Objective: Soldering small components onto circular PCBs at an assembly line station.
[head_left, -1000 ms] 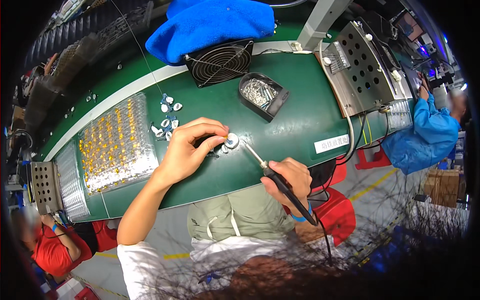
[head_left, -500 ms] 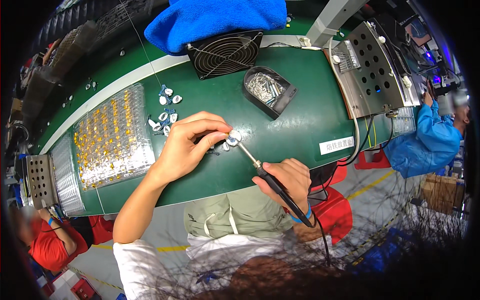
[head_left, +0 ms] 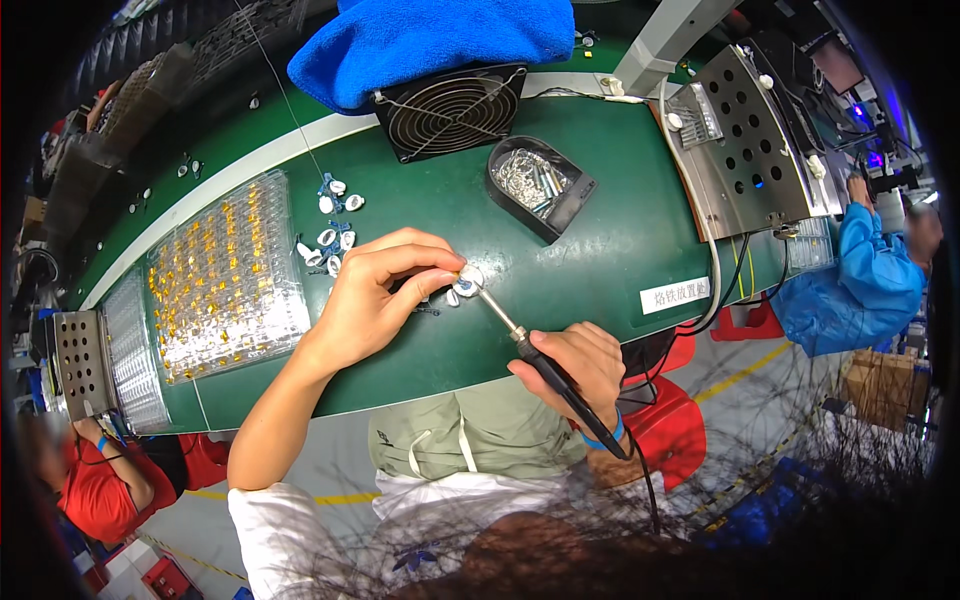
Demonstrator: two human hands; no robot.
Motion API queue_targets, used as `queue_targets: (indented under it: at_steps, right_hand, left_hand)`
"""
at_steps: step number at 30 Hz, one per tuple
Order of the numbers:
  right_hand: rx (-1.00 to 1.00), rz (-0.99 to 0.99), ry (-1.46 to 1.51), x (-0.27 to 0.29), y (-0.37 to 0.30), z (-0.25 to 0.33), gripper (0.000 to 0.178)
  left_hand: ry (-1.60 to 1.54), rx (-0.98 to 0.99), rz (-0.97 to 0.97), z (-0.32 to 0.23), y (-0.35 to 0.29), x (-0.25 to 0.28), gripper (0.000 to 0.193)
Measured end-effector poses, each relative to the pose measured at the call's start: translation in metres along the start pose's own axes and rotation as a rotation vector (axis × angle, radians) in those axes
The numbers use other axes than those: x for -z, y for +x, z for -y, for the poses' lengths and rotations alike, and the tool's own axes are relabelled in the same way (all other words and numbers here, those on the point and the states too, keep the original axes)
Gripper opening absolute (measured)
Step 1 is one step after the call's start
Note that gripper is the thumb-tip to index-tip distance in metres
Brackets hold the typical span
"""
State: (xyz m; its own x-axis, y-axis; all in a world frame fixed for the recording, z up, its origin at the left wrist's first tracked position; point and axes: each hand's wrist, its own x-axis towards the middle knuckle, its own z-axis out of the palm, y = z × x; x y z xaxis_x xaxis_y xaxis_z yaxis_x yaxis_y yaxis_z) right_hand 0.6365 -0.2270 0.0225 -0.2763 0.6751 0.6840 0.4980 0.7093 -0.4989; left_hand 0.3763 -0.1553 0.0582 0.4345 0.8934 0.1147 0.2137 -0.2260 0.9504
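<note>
Between thumb and forefinger, my left hand (head_left: 385, 290) pinches a small round white part (head_left: 468, 280) with a bluish inner side. My right hand (head_left: 578, 368) is wrapped round the black handle of a soldering iron (head_left: 548, 372), whose metal tip meets the white part. Just under my left fingertips another small white piece (head_left: 452, 297) lies on the green bench top (head_left: 420, 190). Left of my left hand, several white oval parts with blue bits (head_left: 330, 238) are scattered on the bench.
A clear tray of small amber pieces (head_left: 225, 270) lies at left. Beyond stands a black fan (head_left: 450, 112) under a blue towel (head_left: 440, 45). A black bin of metal bits (head_left: 540, 185) sits right of centre. At right are a perforated metal box (head_left: 745, 140) and a co-worker in blue (head_left: 840, 270).
Both hands keep almost the same place. The soldering iron has shifted very slightly, its tip still at the white part.
</note>
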Motion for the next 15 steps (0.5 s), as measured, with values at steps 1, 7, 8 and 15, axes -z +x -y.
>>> queue_targets:
  at_steps: [1,7,8,15]
  right_hand:
    - [-0.004,-0.018,0.014,0.0003,-0.0003,-0.0006,0.041]
    - [-0.028,-0.039,0.041,0.0018,-0.0012,-0.0022,0.038]
    - [-0.029,-0.040,0.050,0.0020,-0.0011,-0.0024,0.038]
    - [-0.054,-0.073,0.089,0.0019,-0.0040,-0.0027,0.038]
  left_hand:
    - [-0.001,0.003,0.001,-0.0002,0.0003,0.0000,0.013]
    - [0.024,-0.015,-0.009,-0.0005,-0.0004,-0.0004,0.014]
    - [0.025,-0.017,-0.006,-0.0010,0.0000,-0.0007,0.014]
    - [0.195,-0.119,0.015,-0.0029,0.0005,-0.0011,0.017]
